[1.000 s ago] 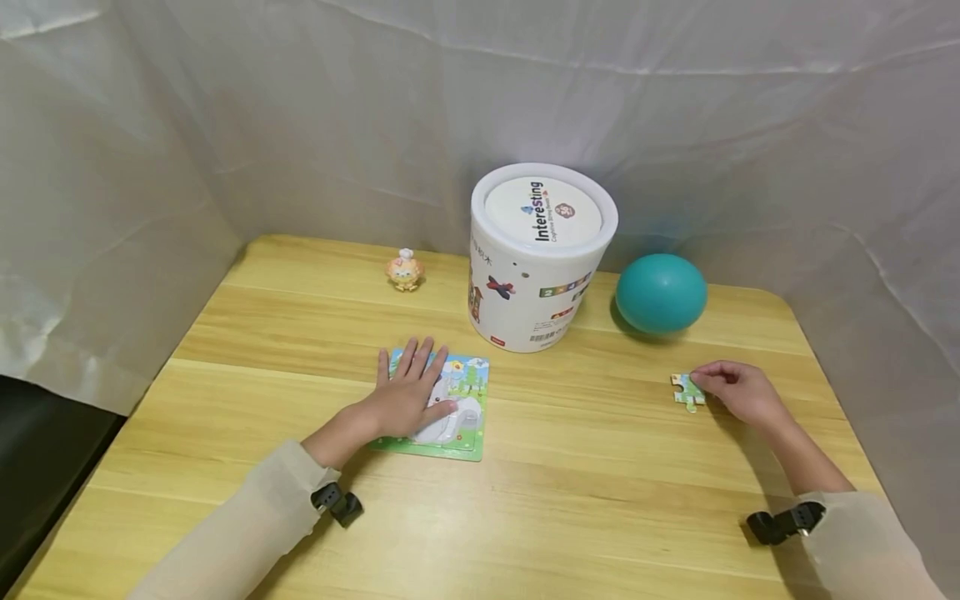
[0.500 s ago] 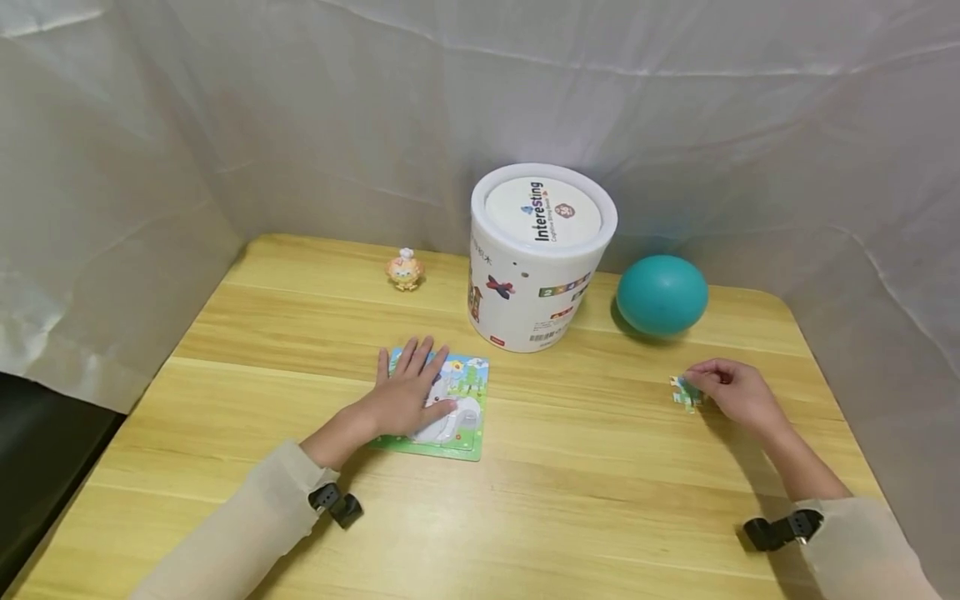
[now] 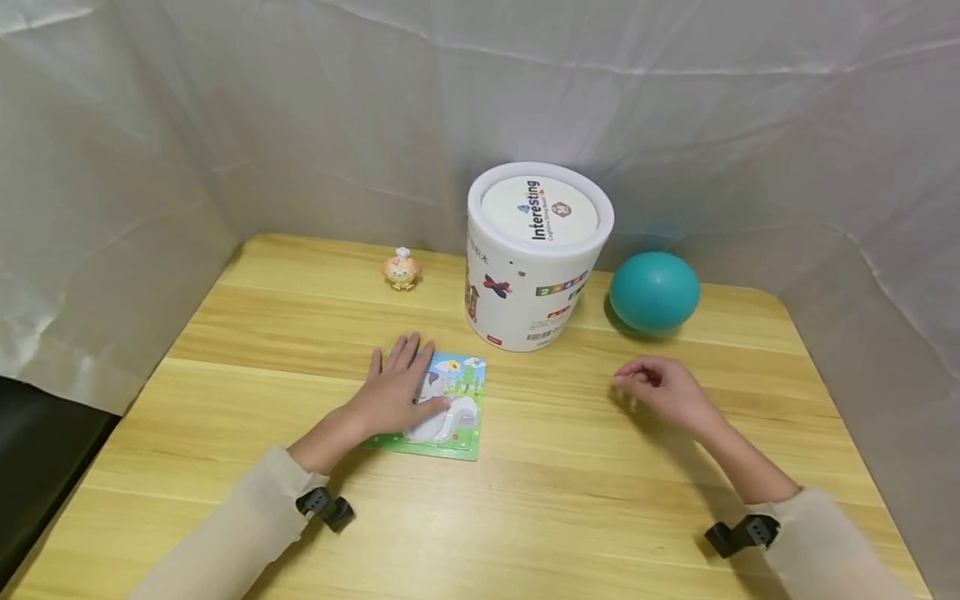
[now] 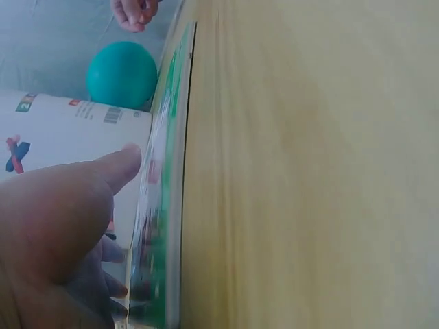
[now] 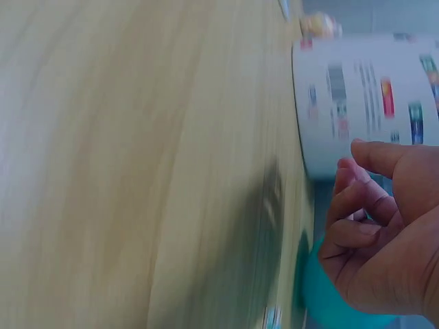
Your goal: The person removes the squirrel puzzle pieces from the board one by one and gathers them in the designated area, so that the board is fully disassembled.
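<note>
My left hand [image 3: 386, 396] rests flat, fingers spread, on a square jigsaw puzzle [image 3: 465, 412] with a grey animal on a green and blue scene. The hand hides the puzzle's left part. My right hand [image 3: 667, 392] hovers low over the table to the right, in front of the teal ball [image 3: 654, 292]. Its fingers are loosely curled, and in the right wrist view nothing shows between thumb and fingertips. At the bottom of that view a small colourful puzzle piece [image 5: 272, 317] lies on the wood, behind the hand; in the head view it is hidden.
A white lidded bucket [image 3: 525, 292] stands at the back middle of the table, between the ball and a small orange chick figure [image 3: 402, 270]. Grey cloth [image 3: 360, 125] hangs along the back and sides of the wooden table [image 3: 480, 533].
My right hand has left the puzzle piece it was pinching and moved to the left. My left hand has slid slightly left on the puzzle, baring more of the picture.
</note>
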Demonstrator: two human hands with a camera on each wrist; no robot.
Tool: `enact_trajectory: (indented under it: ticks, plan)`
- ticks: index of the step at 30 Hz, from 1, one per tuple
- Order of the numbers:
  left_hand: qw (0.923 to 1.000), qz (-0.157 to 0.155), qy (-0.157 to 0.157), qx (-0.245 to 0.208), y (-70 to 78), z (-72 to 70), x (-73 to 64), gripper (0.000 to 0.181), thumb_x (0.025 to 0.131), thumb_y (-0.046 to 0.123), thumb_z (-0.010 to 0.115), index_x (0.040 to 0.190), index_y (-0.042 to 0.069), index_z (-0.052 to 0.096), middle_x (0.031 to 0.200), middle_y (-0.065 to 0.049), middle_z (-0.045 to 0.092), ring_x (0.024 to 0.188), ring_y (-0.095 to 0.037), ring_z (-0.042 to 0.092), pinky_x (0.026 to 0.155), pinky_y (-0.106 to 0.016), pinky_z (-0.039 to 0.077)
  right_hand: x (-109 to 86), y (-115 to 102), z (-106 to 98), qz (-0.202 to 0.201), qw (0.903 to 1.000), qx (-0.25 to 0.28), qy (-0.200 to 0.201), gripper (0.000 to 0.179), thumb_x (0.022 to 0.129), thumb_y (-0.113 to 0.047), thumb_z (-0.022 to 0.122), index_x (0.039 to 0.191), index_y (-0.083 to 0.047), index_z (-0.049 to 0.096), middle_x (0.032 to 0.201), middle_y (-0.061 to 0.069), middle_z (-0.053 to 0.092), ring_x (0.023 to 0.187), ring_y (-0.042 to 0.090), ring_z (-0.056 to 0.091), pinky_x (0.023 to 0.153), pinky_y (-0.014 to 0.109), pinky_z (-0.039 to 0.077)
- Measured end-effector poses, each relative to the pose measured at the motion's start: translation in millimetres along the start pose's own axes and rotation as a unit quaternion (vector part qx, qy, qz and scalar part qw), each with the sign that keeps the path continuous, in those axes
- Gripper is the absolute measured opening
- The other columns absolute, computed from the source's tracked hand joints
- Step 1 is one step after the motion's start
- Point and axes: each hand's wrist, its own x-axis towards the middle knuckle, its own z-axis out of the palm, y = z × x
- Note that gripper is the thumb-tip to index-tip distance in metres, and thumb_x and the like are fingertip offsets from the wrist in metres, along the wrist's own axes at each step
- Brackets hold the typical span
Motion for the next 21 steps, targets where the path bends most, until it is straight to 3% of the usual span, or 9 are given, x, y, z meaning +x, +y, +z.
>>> enact_trajectory:
  ticks: [8,15,21]
  plan:
    - [1.0,0.002,-0.001,0.006,-13.7,-2.1,-13.3,0.094,0.1,0.052,0.059,0.162,-0.002,0.013,0.167,-0.028,-0.001,0.153,-0.046,-0.005,0.116,-0.07,-0.004,15.7,-29,48,-0.023,0.9982,0.032,-0.045,0.017,0.096,-0.017,0.072,0.105,-0.002,0.071,0.081,0.012,0.066,0.061,0.017,0.054,0.052,0.025,0.045]
    - [0.9999,0.005,-0.009,0.013,-22.3,-1.5,-15.7,0.091,0.103,0.052,0.054,0.162,0.0,0.01,0.167,-0.026,-0.004,0.153,-0.045,-0.007,0.119,-0.066,-0.003,30.9,-60,91,-0.036,0.9939,0.071,-0.077,0.018,0.097,-0.014,0.071,0.111,-0.003,0.07,0.084,0.009,0.068,0.064,0.022,0.06,0.054,0.027,0.049]
    - [0.9994,0.011,-0.031,0.007,-20.2,-5.4,-16.1,0.088,0.105,0.045,0.054,0.162,-0.003,0.006,0.166,-0.028,-0.008,0.152,-0.048,-0.01,0.117,-0.068,-0.005,45.7,-81,124,-0.057,0.9932,0.067,-0.077,0.018,0.096,-0.011,0.072,0.112,-0.004,0.074,0.088,0.003,0.069,0.069,0.017,0.06,0.059,0.026,0.052]
